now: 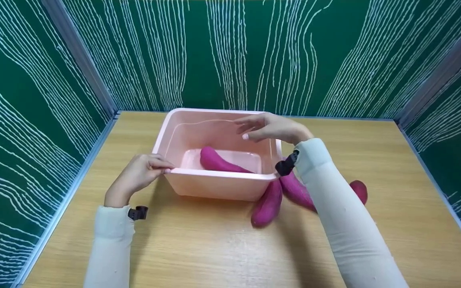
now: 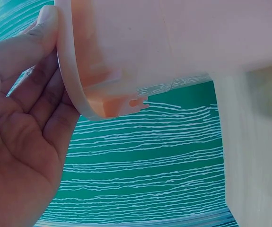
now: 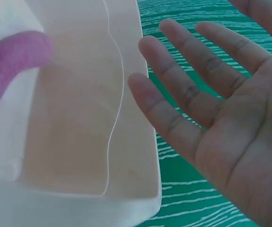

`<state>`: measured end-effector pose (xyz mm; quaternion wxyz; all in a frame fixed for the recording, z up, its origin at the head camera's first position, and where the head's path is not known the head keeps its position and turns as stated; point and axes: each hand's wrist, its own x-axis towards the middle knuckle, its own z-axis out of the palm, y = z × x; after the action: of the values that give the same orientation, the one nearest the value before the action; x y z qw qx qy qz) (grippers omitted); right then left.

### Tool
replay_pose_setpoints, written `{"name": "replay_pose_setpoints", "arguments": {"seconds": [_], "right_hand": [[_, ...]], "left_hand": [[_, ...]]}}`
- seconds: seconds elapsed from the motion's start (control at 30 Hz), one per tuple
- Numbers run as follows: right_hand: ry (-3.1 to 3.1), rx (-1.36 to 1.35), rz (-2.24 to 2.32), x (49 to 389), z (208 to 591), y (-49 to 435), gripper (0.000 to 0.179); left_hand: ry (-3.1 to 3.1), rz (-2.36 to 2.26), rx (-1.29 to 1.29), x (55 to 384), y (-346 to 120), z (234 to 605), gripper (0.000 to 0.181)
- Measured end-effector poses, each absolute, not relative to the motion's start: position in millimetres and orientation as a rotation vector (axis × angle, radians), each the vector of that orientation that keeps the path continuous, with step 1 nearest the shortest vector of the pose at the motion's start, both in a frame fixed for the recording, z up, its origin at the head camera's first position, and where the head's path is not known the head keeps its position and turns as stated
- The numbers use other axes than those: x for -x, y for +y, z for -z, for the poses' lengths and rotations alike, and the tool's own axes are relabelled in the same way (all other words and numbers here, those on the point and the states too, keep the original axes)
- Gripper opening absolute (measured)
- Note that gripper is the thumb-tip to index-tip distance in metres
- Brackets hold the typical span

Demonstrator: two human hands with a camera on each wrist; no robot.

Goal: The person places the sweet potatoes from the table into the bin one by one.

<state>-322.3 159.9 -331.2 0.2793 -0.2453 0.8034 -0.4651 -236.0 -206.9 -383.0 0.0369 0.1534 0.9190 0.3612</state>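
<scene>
Green walls (image 1: 198,60) with wavy white lines fill the top and both sides of the head frame. Wood-grain surface (image 1: 374,160) below, centre to bottom.

Tub (image 1: 218,184): pale pink, rectangular, rolled rim, glossy floor, thin light line along the inner wall. Sits mid-frame on the surface.

Right sleeve (image 1: 346,220) and left sleeve (image 1: 112,244): off-white, entering from lower right and lower left.

Right hand (image 1: 272,127): over the tub's right side, upper centre of frame. Fingers apart, loosely extended; palm and spread fingers show well in the right wrist view.

Left hand (image 1: 142,174): at the tub's near left corner, left of centre. Fingers clamped on the rim, thumb against it.

Vegetables: long, smooth, magenta, blunt rounded ends. Inside vegetable (image 1: 220,161) lies on the tub floor, curved, lower end hidden by the near wall. Front vegetable (image 1: 267,206) is on the surface by the tub's near right corner, fat end toward bottom of frame. Side vegetable (image 1: 296,192) lies just beside it, running under the right sleeve. Redder tip (image 1: 359,191) pokes out right of that sleeve; can't tell if it's a separate piece.
</scene>
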Motion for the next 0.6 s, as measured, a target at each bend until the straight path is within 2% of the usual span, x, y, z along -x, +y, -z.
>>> {"name": "replay_pose_setpoints", "arguments": {"seconds": [0.6], "right_hand": [[2.237, 0.572, 1.233, 314, 334, 195, 0.065]], "left_hand": [[2.829, -1.09, -0.489, 235, -205, 381, 0.021]]}}
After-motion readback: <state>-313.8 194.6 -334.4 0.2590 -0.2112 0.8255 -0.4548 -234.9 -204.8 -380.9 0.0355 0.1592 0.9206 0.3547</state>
